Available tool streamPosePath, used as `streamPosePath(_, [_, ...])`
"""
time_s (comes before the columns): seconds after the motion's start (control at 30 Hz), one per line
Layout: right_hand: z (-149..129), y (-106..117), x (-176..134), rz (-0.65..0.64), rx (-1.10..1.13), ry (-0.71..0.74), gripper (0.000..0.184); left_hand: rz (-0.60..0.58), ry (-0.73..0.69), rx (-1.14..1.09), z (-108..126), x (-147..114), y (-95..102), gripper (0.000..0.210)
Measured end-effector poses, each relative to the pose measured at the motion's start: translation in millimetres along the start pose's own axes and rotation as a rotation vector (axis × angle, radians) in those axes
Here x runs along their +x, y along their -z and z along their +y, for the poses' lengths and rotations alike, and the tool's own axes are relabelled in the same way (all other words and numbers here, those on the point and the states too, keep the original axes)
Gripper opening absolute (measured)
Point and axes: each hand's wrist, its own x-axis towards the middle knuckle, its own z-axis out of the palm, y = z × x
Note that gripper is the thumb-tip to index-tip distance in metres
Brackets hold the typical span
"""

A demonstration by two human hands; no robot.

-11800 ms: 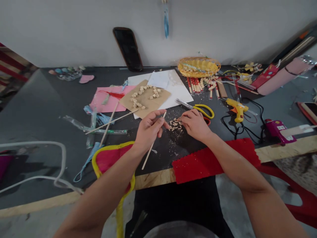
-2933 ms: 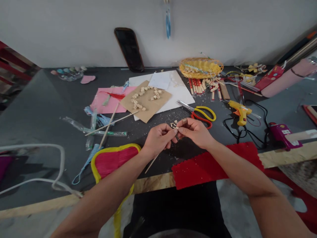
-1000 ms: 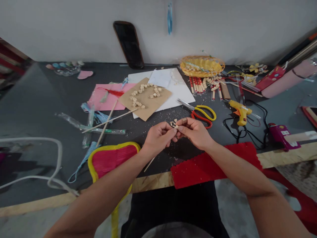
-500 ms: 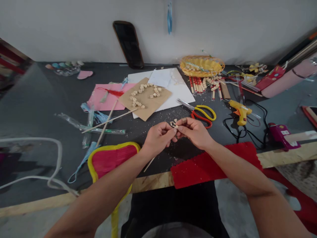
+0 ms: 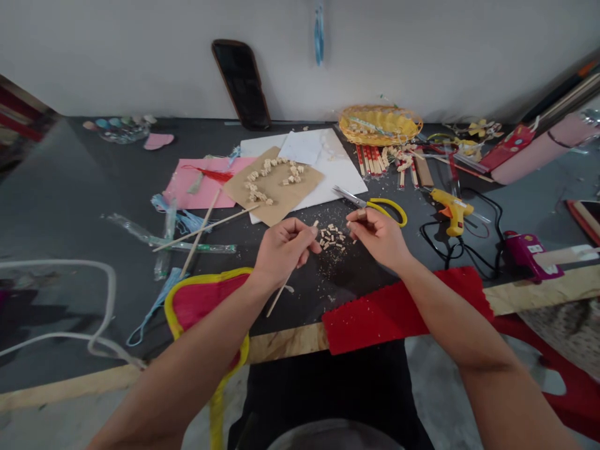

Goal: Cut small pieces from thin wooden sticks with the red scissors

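Observation:
My left hand (image 5: 287, 250) is closed in a pinch, with a short pale wooden stick piece (image 5: 315, 224) at its fingertips. A thin wooden stick (image 5: 278, 297) slants out below this hand; whether the hand holds it, I cannot tell. My right hand (image 5: 379, 236) also pinches, on a tiny pale wooden piece (image 5: 349, 224). Between the hands, several cut stick pieces (image 5: 330, 236) lie among crumbs on the dark table. Scissors (image 5: 388, 210) with yellow and red handles rest just beyond my right hand, which covers part of them. Clustered wooden bits (image 5: 267, 169) form a curve on brown paper (image 5: 300, 195).
Red felt (image 5: 375, 319) lies under my right forearm, a yellow-edged pink fan shape (image 5: 201, 300) by my left. A yellow glue gun (image 5: 450, 209) with black cord is at right. Behind stand a wicker basket (image 5: 380, 125) and a leaning phone (image 5: 241, 84). A pink bottle (image 5: 539, 150) stands far right.
My hands have moved apart, the left one leftward and the right one slightly up and right. The pile of stick pieces between them now shows.

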Motion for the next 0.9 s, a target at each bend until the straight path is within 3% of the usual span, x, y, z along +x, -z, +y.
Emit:
streamPosePath(0.13, [7,3,0,-0.066,-0.413,0.200,0.013,0.034,-0.009,-0.029,4,3,3.4,0.022])
streamPosePath(0.27, [12,1,1,-0.157,-0.615,0.213,0.018,0.047,-0.005,-0.063,4,4,4.5,0.023])
streamPosePath(0.9, [9,-21,7,-0.135,-0.975,0.292,0.025,0.021,-0.020,-0.097,2,6,5.6,0.022])
